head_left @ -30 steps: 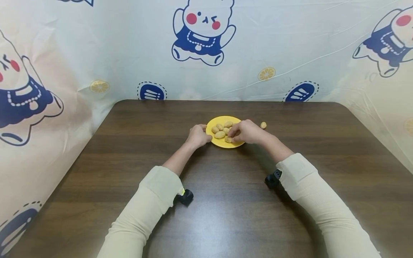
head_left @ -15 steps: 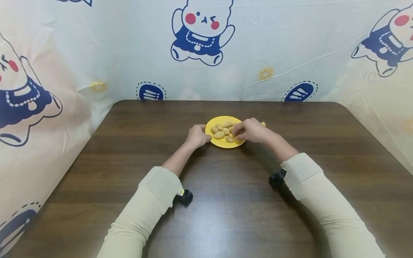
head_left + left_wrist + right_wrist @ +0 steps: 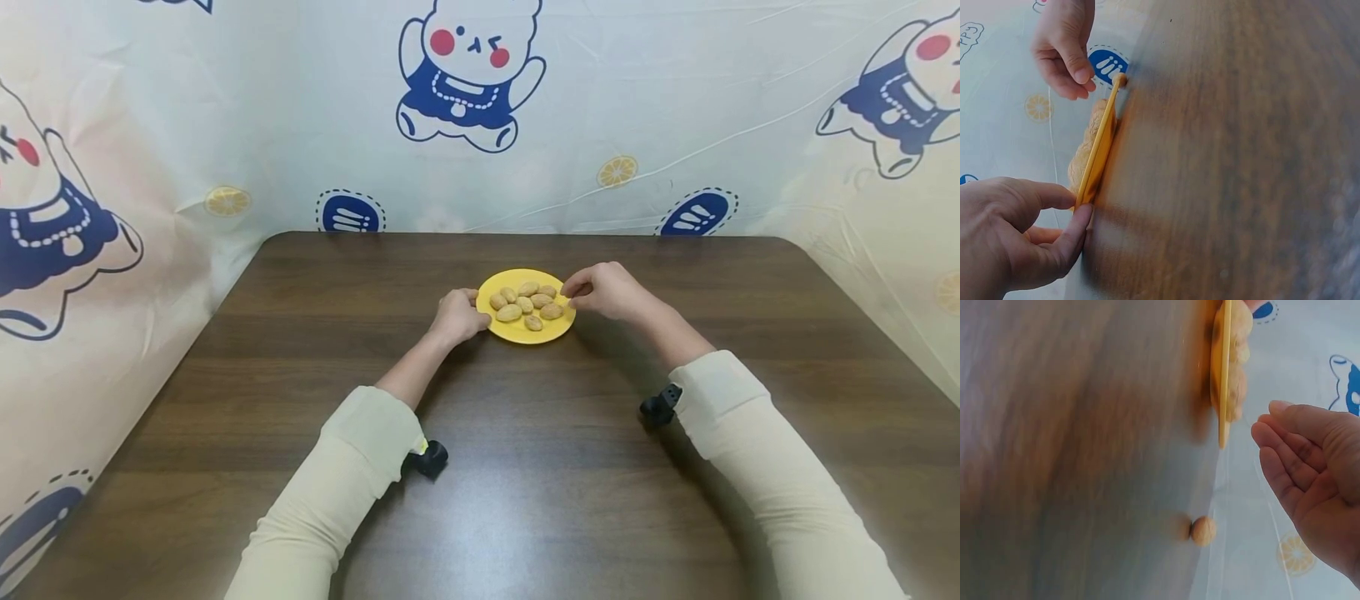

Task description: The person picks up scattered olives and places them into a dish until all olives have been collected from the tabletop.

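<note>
On the far part of the table lies a yellow plate (image 3: 525, 336) bearing several tan, oval nuts in their shells (image 3: 509, 312). My left hand (image 3: 455, 317) pinches the plate's left rim between thumb and fingers, as the left wrist view shows edge-on. Just off the right rim hovers my right hand (image 3: 611, 290), its fingers loosely bent and nothing between them. One loose nut (image 3: 1204, 531) rests on the table below the right hand in the right wrist view; in the head view that hand hides it.
The brown wooden table (image 3: 495, 467) has its back edge a short way behind the plate. A printed curtain (image 3: 300, 125) surrounds its back and sides. Each wrist wears a small black camera (image 3: 429, 459).
My right hand has drawn back from over the plate to the right and slightly away, uncovering the nuts on that side. The left hand has stayed at the rim.
</note>
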Available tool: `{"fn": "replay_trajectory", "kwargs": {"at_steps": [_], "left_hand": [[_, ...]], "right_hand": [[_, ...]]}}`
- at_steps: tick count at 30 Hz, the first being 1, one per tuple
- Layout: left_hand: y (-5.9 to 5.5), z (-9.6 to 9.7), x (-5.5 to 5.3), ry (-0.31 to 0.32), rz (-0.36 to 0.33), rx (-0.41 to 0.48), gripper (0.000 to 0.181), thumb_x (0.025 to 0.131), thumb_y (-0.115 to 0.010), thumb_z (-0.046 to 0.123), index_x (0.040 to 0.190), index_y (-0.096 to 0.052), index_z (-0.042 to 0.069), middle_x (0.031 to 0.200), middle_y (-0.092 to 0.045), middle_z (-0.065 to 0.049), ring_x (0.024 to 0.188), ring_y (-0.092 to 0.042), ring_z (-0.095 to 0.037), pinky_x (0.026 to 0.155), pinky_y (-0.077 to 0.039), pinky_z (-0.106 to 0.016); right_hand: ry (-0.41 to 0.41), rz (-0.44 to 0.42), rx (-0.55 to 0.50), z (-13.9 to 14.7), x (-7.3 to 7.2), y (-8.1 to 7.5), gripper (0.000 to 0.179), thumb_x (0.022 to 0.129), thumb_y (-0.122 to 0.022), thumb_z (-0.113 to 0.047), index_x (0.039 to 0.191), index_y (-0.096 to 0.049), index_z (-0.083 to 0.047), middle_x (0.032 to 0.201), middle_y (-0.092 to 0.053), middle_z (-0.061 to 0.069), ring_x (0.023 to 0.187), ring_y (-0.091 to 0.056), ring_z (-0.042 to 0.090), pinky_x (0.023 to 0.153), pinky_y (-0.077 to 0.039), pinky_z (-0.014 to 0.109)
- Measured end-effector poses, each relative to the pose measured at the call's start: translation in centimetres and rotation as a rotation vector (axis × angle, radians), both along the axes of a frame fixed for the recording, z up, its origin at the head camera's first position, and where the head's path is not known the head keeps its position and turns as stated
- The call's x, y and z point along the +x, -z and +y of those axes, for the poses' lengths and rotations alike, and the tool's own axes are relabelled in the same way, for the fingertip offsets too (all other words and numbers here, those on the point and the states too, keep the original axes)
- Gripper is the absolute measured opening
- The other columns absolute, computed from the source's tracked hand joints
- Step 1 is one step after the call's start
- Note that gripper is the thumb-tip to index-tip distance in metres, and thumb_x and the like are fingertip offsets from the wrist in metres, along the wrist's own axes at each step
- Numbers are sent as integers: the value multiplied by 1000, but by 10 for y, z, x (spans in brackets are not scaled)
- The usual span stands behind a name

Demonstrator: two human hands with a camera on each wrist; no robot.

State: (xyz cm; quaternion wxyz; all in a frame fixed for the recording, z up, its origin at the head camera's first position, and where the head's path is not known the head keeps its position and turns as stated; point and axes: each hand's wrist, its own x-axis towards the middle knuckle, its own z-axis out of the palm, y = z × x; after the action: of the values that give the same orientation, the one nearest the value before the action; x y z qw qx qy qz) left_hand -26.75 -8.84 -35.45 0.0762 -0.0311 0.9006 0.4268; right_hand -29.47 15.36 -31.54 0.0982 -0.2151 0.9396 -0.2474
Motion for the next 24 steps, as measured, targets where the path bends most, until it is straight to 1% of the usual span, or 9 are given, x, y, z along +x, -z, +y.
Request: {"fn": "replay_trajectory", "kwargs": {"at_steps": [6,14,18,24], "left_hand": [[0,-1,0,4,7,-8,59,80,-61,6,135,-43,-4,122,-56,-15,99,-54,-18,78,-48,-28],[1,0,-1,0,3,-12,59,81,-61,7,135,-42,-4,123,-55,-15,103,-53,-19,80,-47,-28],[1,0,-1,1,-2,-19,59,81,-61,7,136,-42,-4,125,-54,-15,105,-52,-19,81,-47,-28],[0,0,0,0,-2,-17,59,81,-61,7,136,-41,-4,125,-54,-15,104,-53,-19,80,-47,-28]], "right_hand": [[61,36,-10,11,-7,2,22,85,-66,-9,106,-69,-6,100,-66,8,89,-57,22,78,-49,38],[167,63,-73,26,-14,9,26,85,-66,-12,110,-66,-3,97,-66,11,81,-61,22,70,-50,35],[214,74,-106,33,-16,11,28,86,-65,-12,111,-65,-2,97,-66,12,83,-61,23,70,-49,36],[248,93,-117,40,-20,14,29,86,-65,-14,112,-64,-2,102,-64,14,89,-58,24,75,-47,38]]}}
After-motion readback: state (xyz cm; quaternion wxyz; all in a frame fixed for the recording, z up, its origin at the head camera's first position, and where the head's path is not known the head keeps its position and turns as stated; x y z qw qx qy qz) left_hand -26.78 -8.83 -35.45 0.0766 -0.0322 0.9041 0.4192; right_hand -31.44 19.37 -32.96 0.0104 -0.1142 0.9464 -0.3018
